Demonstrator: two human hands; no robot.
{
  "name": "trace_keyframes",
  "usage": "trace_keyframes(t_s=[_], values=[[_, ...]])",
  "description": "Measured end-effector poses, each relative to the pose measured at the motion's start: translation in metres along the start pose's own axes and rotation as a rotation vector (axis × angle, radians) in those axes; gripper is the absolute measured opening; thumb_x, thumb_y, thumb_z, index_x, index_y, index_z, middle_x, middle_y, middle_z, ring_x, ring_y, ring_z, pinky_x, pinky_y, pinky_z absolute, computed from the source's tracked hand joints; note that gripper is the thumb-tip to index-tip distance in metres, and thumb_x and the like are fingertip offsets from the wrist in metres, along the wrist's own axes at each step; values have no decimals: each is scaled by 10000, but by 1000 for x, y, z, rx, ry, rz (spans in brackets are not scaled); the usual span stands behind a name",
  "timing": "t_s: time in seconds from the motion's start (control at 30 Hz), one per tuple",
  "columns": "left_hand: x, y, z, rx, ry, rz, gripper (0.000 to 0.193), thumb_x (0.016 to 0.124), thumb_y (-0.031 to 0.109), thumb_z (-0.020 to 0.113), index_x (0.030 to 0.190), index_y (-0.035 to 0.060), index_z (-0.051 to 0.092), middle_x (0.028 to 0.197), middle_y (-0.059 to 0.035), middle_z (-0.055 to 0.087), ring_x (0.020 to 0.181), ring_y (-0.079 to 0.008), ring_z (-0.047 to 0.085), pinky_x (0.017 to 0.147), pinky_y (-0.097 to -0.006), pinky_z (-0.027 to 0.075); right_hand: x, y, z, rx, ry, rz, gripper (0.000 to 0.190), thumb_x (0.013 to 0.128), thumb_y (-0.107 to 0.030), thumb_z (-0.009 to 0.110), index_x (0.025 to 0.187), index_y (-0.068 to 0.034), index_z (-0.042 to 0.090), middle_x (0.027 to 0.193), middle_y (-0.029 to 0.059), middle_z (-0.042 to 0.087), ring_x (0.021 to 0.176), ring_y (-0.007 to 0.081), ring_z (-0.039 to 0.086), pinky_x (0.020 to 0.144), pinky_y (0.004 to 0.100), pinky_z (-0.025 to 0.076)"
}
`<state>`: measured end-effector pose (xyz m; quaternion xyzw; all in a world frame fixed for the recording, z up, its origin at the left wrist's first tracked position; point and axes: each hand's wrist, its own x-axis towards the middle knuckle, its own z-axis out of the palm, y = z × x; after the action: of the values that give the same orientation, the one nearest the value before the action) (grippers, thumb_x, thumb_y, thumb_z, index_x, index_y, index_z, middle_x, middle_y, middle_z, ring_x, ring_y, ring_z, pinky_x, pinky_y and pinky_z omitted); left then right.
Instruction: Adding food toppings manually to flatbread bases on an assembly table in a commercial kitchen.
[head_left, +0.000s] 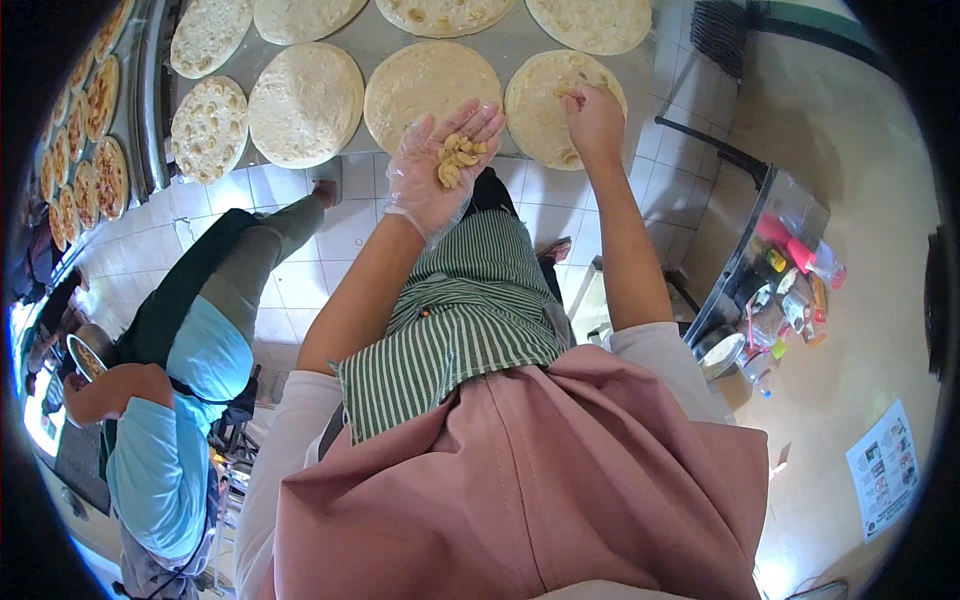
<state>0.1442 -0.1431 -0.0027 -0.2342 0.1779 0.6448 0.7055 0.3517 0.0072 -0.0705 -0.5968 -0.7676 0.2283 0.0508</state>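
My left hand (442, 169), in a clear plastic glove, is palm up with fingers extended. It holds a small heap of pale yellow topping pieces (459, 157), perhaps sliced mushroom. The hand is in front of a pale, sauce-covered pizza base (431, 86) and partly hides its near edge. My right hand (596, 124), which looks bare, reaches over another round base (536, 112) at the right end of the near row. Its fingertips are pinched on a small yellowish piece (562, 91). A few pieces show on that base.
More coated bases (305, 105) lie on the metal table (637, 142); a left one (209, 129) is dotted with pieces. Red-topped pizzas (111, 176) are at far left. A person in light blue (161, 465) holds a metal bowl (91, 352). A cluttered shelf (750, 247) is at right.
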Motion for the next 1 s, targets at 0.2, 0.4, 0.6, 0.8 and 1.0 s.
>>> trace_keyframes(t_s=[0.2,0.4,0.6,0.8,1.0], values=[[1,-3,1,23,-40,-16,664,1009,378,461,1496,-42,296,1566,-235,299,1474,-345,271,1205,-446,270,-3,-23,-11,-119,76,-162,154,840,-191,704,898,-49,719,875,133,673,837,323,648,762,421,521],[3,-3,4,71,-99,-42,692,988,437,492,1493,-7,329,1561,-198,335,1448,-319,327,1183,-404,308,-59,-93,-62,564,-221,-265,137,822,-148,704,906,-41,690,908,143,646,885,312,631,779,416,520],[9,-12,4,117,-131,-44,682,1001,436,465,1512,13,305,1573,-178,323,1463,-309,299,1195,-405,286,-79,-122,-56,250,-83,-392,177,852,-122,739,1000,-26,722,921,74,685,788,174,644,695,293,515],[8,-10,0,35,-103,-67,666,1006,380,481,1505,-17,290,1576,-207,293,1481,-334,254,1202,-434,293,-79,-58,-57,852,-270,155,250,859,-101,712,1095,-21,728,874,119,715,777,204,677,726,287,532],[9,-12,2,-14,-84,-76,670,1000,360,502,1500,-32,288,1574,-218,288,1482,-340,248,1201,-443,295,-51,14,-14,431,-55,303,155,822,-96,721,938,7,717,866,135,725,769,218,700,724,323,544]])
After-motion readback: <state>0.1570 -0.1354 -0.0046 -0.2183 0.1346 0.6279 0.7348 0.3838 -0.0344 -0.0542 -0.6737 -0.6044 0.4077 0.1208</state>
